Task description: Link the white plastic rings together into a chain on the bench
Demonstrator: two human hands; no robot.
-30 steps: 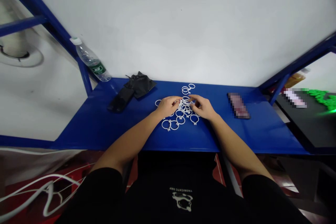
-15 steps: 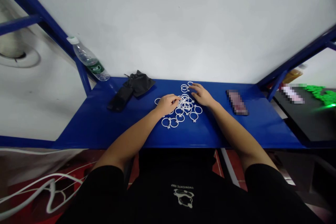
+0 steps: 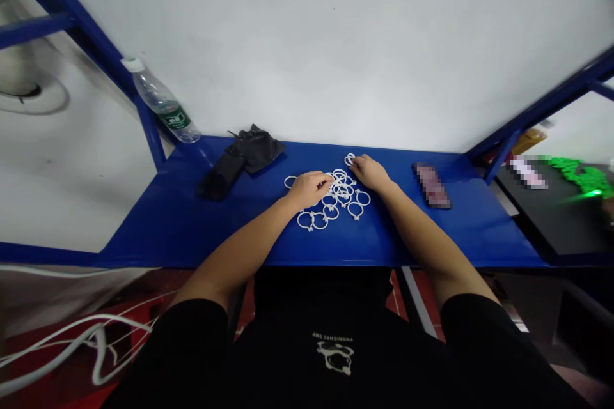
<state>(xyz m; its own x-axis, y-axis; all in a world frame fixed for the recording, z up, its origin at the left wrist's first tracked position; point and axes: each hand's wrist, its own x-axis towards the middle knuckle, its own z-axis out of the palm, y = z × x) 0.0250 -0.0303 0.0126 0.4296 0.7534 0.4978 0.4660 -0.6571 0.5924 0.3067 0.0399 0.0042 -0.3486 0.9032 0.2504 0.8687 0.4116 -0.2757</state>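
Note:
Several white curtain rings [image 3: 343, 190] with small eyelets lie in a loose, overlapping heap on the blue tabletop [image 3: 240, 230]. My left hand [image 3: 309, 189] rests over the left side of the heap, its fingers closed in a pinch at the rings; whatever lies between the fingertips is hidden. Farther back, my right hand [image 3: 371, 172] pinches a small group of white curtain rings [image 3: 350, 158], apart from the heap. Part of one ring [image 3: 289, 182] shows just left of my left hand.
A black pouch [image 3: 259, 148] and a dark flat object [image 3: 220, 177] lie to the left. Behind them a plastic bottle [image 3: 165, 105] leans by the blue frame. A phone [image 3: 432, 185] lies on the right. The white wall [image 3: 336, 64] closes off the back.
My right hand has closed on the rings at the back, which are now bunched together closer to its fingertips. My left hand has hardly moved. The view has shifted slightly.

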